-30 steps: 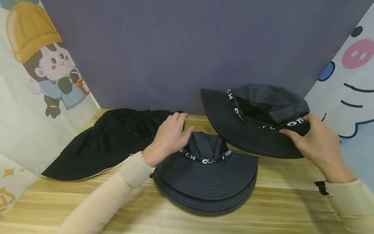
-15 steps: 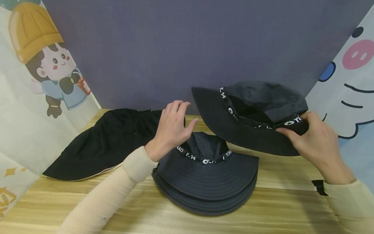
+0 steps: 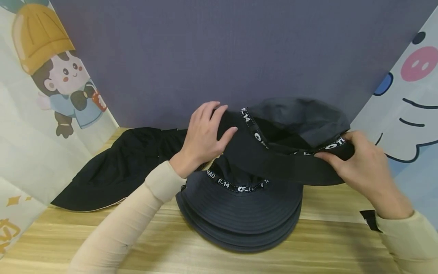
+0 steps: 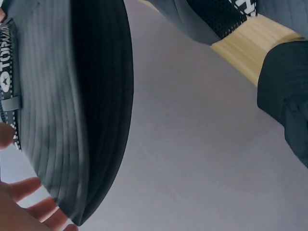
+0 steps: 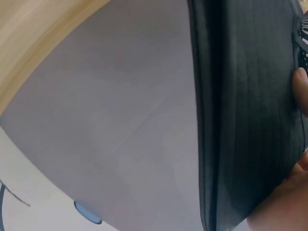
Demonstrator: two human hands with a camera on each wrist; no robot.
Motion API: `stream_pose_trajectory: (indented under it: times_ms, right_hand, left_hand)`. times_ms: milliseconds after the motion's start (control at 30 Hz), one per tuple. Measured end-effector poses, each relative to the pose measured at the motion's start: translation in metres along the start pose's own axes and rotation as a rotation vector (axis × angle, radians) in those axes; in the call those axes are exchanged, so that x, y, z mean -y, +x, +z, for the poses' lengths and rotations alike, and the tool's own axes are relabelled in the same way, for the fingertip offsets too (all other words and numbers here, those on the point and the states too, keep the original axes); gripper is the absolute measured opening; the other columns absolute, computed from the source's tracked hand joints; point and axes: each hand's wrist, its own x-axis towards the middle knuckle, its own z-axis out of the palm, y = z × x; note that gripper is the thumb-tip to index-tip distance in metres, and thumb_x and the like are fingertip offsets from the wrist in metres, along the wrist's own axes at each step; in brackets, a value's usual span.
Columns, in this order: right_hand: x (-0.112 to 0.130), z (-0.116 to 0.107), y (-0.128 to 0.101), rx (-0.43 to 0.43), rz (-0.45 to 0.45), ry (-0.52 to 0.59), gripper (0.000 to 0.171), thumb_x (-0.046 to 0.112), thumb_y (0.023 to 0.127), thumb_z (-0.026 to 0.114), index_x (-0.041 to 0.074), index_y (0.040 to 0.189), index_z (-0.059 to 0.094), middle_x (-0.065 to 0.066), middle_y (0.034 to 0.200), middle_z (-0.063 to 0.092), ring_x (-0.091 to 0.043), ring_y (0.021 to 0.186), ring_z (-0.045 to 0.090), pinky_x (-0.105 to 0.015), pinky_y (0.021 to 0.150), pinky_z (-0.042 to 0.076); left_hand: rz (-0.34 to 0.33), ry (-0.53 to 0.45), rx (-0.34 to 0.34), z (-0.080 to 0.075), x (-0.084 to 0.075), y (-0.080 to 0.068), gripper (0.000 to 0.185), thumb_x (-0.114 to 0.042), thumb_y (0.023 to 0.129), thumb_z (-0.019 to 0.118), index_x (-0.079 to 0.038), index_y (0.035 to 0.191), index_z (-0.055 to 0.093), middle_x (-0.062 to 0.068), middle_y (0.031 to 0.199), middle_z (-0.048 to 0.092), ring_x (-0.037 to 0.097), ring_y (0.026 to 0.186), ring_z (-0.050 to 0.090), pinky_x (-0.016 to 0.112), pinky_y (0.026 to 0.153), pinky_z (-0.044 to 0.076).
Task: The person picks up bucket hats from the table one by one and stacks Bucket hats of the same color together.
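My right hand (image 3: 364, 169) grips a dark grey bucket hat (image 3: 291, 165) by its brim, thumb over the lettered inner band. This hat is tilted, its opening facing me, above the back of a stack of similar hats (image 3: 246, 213). At its left end, my left hand (image 3: 202, 139) has fingers extended and thumb spread apart. In the left wrist view the brim (image 4: 53, 110) reaches between the thumb and fingers (image 4: 29, 190); firm contact cannot be told. In the right wrist view the right thumb (image 5: 301, 89) lies on the brim near the band.
A black hat (image 3: 116, 171) with a pale underside edge lies at the left on the wooden table (image 3: 328, 236). A grey-blue panel (image 3: 219, 57) stands behind. Cartoon-printed walls (image 3: 20, 152) flank both sides.
My right hand has carried the hat leftward over the back of the stack. The left hand has risen slightly and moved right, meeting the hat's left side in the view.
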Motion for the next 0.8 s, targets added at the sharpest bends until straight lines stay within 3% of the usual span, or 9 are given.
stream_pose_trajectory:
  times_ms: [100, 200, 333, 533, 633, 800]
  right_hand:
    - [0.004, 0.003, 0.000, -0.007, -0.030, 0.018, 0.064, 0.007, 0.059, 0.097, -0.005, 0.109, 0.058, -0.019, 0.091, 0.064, -0.034, 0.065, 0.056, -0.024, 0.060, 0.035]
    - [0.008, 0.006, 0.003, -0.012, -0.066, 0.030, 0.065, 0.007, 0.057, 0.097, -0.004, 0.109, 0.058, -0.016, 0.089, 0.064, -0.030, 0.065, 0.056, -0.024, 0.059, 0.035]
    - [0.012, 0.010, 0.006, -0.002, -0.084, 0.054, 0.065, 0.008, 0.057, 0.098, -0.002, 0.107, 0.058, -0.013, 0.085, 0.062, -0.023, 0.060, 0.051, -0.023, 0.056, 0.034]
    - [0.018, 0.015, 0.010, 0.008, -0.095, 0.065, 0.065, 0.008, 0.056, 0.099, -0.001, 0.105, 0.057, -0.009, 0.080, 0.060, -0.019, 0.057, 0.050, -0.024, 0.055, 0.033]
    - [0.021, 0.017, 0.013, 0.026, -0.078, 0.070, 0.064, 0.010, 0.058, 0.099, 0.000, 0.105, 0.056, -0.009, 0.081, 0.061, -0.019, 0.059, 0.050, -0.023, 0.056, 0.033]
    - [0.024, 0.020, 0.018, 0.049, -0.103, 0.090, 0.064, 0.011, 0.061, 0.099, 0.001, 0.107, 0.055, -0.006, 0.077, 0.060, -0.012, 0.053, 0.046, -0.022, 0.053, 0.034]
  left_hand:
    - [0.018, 0.016, 0.014, -0.001, 0.002, 0.003, 0.054, -0.043, 0.100, 0.058, 0.001, 0.131, 0.060, 0.020, 0.127, 0.060, 0.037, 0.123, 0.053, 0.047, 0.117, 0.029]
    - [0.021, 0.050, 0.033, -0.002, 0.004, 0.004, 0.053, -0.044, 0.100, 0.057, 0.001, 0.127, 0.062, 0.018, 0.119, 0.063, 0.036, 0.116, 0.057, 0.047, 0.113, 0.034]
    - [0.008, 0.091, 0.057, -0.005, 0.008, 0.005, 0.053, -0.048, 0.099, 0.057, -0.001, 0.123, 0.063, 0.015, 0.110, 0.067, 0.035, 0.104, 0.061, 0.048, 0.093, 0.046]
    - [0.012, 0.133, 0.081, -0.012, 0.013, 0.005, 0.055, -0.056, 0.095, 0.059, -0.002, 0.107, 0.068, 0.012, 0.094, 0.068, 0.033, 0.084, 0.062, 0.046, 0.072, 0.045]
    - [0.001, 0.146, 0.090, -0.019, 0.016, 0.005, 0.055, -0.058, 0.094, 0.062, -0.003, 0.090, 0.067, 0.010, 0.078, 0.063, 0.031, 0.071, 0.057, 0.043, 0.065, 0.042]
    - [-0.023, 0.154, 0.104, -0.026, 0.019, 0.003, 0.056, -0.058, 0.092, 0.064, -0.007, 0.071, 0.051, 0.004, 0.058, 0.040, 0.025, 0.051, 0.039, 0.037, 0.050, 0.033]
